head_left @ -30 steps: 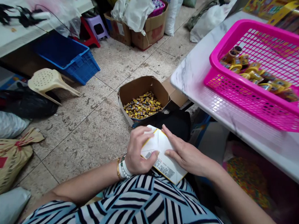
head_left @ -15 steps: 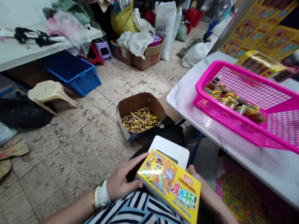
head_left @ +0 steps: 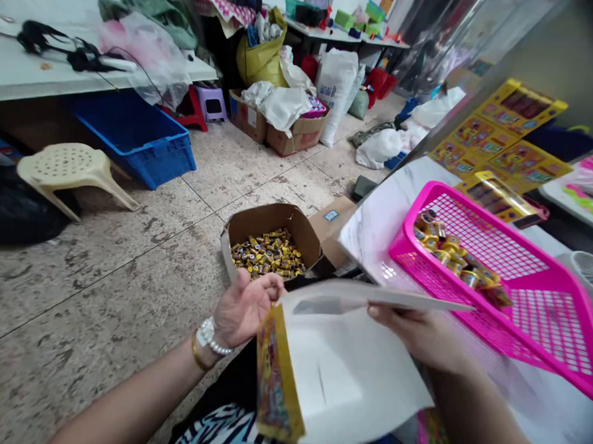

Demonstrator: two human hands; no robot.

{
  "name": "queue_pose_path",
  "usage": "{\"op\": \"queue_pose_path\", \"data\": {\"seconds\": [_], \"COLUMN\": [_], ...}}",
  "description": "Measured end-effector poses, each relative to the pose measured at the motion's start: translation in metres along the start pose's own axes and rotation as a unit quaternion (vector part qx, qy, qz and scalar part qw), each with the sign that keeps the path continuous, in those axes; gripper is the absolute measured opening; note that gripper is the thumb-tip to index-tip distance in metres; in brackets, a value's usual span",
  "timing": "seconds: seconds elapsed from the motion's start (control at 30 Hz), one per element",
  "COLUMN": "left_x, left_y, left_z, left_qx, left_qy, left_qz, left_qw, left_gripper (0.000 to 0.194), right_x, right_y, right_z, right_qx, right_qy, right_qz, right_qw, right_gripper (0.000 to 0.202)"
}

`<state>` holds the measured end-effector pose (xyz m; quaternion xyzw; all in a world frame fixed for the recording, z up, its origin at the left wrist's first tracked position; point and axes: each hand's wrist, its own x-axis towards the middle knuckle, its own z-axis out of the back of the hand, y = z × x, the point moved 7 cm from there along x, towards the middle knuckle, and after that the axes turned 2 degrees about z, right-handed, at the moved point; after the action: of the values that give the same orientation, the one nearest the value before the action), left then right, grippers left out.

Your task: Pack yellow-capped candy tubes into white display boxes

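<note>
I have the yellow-edged carton (head_left: 352, 377) above the lap (head_left: 236, 378), my right hand (head_left: 414, 334) pinching its edge, my left hand (head_left: 245, 309) spread beside it, partly screening the cardboard box (head_left: 271, 219) of small tubs (head_left: 265, 250). A pink basket (head_left: 534, 334) stands on the bench (head_left: 368, 229).

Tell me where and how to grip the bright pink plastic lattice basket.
Best, I'd judge, by the near long rim of the pink basket, from above, on the person's side: that raised lip stands clear of the tabletop, while a yellow windowed carton lies close behind the far rim.
</note>
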<state>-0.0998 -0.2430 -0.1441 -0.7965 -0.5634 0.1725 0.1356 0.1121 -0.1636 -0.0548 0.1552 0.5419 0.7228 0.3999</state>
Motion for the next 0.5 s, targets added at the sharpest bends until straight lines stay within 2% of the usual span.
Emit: {"op": "queue_pose_path", "data": {"seconds": [0.07, 0.13, 0.2, 0.27, 0.33, 0.4, 0.43, 0.47, 0.5], "left_x": [0.01, 0.015, 0.019, 0.021, 0.019, 0.016, 0.015, 0.013, 0.011], "left_y": [-0.003, -0.006, -0.02, -0.048, -0.075, -0.088, -0.089, -0.086, -0.08], "left_z": [-0.003, -0.009, -0.012, -0.016, -0.026, -0.033, -0.031, -0.026, -0.019], "left_qx": [0.081, 0.191, 0.296, 0.387, 0.479, 0.544, 0.547, 0.52, 0.469], "left_qy": [0.053, 0.095, 0.075, -0.001, -0.081, -0.155, -0.195, -0.233, -0.266], "left_qz": [0.007, 0.019, -0.004, -0.096, -0.202, -0.249, -0.247, -0.235, -0.218], "left_qw": [0.995, 0.977, 0.952, 0.917, 0.85, 0.786, 0.776, 0.787, 0.814], "left_gripper": [0.076, 0.086, 0.083, 0.07, 0.047, 0.031, 0.029, 0.031, 0.035], "right_x": [0.034, 0.065, 0.091, 0.105, 0.107, 0.096, 0.085, 0.071, 0.055], "right_y": [0.017, 0.029, 0.036, 0.035, 0.03, 0.026, 0.024, 0.02, 0.014], "right_z": [0.005, 0.003, -0.001, -0.001, 0.003, 0.004, 0.003, 0.001, -0.002], "right_qx": [-0.047, -0.057, -0.07, -0.101, -0.12, -0.11, -0.096, -0.081, -0.065], "right_qy": [0.058, 0.107, 0.143, 0.145, 0.112, 0.049, 0.002, -0.06, -0.135], "right_qz": [0.026, 0.049, 0.07, 0.082, 0.093, 0.117, 0.132, 0.143, 0.149], "right_qw": [0.997, 0.991, 0.985, 0.981, 0.982, 0.986, 0.987, 0.985, 0.977], "right_gripper": [0.03, 0.03, 0.028, 0.027, 0.028, 0.033, 0.039, 0.047, 0.055]}}
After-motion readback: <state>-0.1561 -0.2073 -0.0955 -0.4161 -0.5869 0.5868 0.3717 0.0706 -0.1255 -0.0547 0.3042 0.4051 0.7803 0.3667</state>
